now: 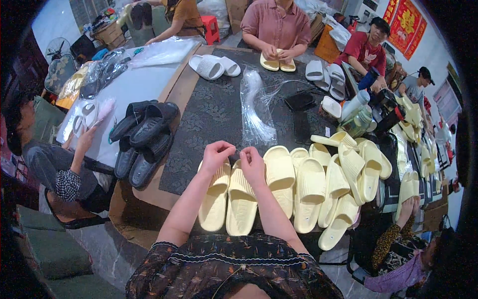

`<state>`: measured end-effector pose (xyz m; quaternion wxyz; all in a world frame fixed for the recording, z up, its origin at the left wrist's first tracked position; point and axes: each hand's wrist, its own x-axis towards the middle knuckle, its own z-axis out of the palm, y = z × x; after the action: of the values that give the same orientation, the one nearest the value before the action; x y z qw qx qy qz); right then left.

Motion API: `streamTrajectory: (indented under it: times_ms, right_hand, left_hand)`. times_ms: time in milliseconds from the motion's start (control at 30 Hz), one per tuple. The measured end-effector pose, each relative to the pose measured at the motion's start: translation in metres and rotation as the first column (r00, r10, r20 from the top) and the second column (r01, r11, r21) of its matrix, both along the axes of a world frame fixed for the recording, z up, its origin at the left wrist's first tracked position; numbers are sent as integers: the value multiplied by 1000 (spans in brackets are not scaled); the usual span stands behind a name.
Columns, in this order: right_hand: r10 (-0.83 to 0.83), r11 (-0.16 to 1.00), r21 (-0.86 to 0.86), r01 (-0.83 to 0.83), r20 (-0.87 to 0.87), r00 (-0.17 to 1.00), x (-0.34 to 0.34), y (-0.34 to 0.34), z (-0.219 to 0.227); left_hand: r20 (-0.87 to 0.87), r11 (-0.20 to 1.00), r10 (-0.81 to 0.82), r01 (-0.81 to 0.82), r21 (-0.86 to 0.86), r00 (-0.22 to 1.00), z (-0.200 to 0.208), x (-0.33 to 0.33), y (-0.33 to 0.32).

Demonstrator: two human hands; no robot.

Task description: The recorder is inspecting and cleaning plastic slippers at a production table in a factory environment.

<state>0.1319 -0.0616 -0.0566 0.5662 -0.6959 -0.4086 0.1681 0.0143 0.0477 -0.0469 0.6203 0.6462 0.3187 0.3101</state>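
Left hand: thumb and fingertips (232, 149) are closed in a pinch; whether anything fine is gripped cannot be told.
Right hand (253, 167): fingertips are likewise pinched, just beside the left; any item held is too small to be made out.
Cream slipper pair (242, 212): placed side by side on the near table edge, below the hands, straps partly covered by them.
Clear strand bundle (259, 112): laid in clear plastic on the dark mat (201, 114), beyond the hands.
Cream slipper pile (339, 187): heaped to the right, overlapping.
Black slippers (147, 142): stacked at left.
Co-worker's hands (278, 54): a cream pair is handled across the table.
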Motion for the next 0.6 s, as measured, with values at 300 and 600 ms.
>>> streamTrajectory:
  times_ms: [300,600]
  right_hand:
    - [-25,1000,12,25,-41,999,-2,0,-2]
    - [-16,1000,25,18,-78,997,-3,-1,3]
  left_hand:
    - [17,1000,-6,6,5,1000,-3,1,-1]
    - [-4,999,31,-31,-10,1000,1,1,-4]
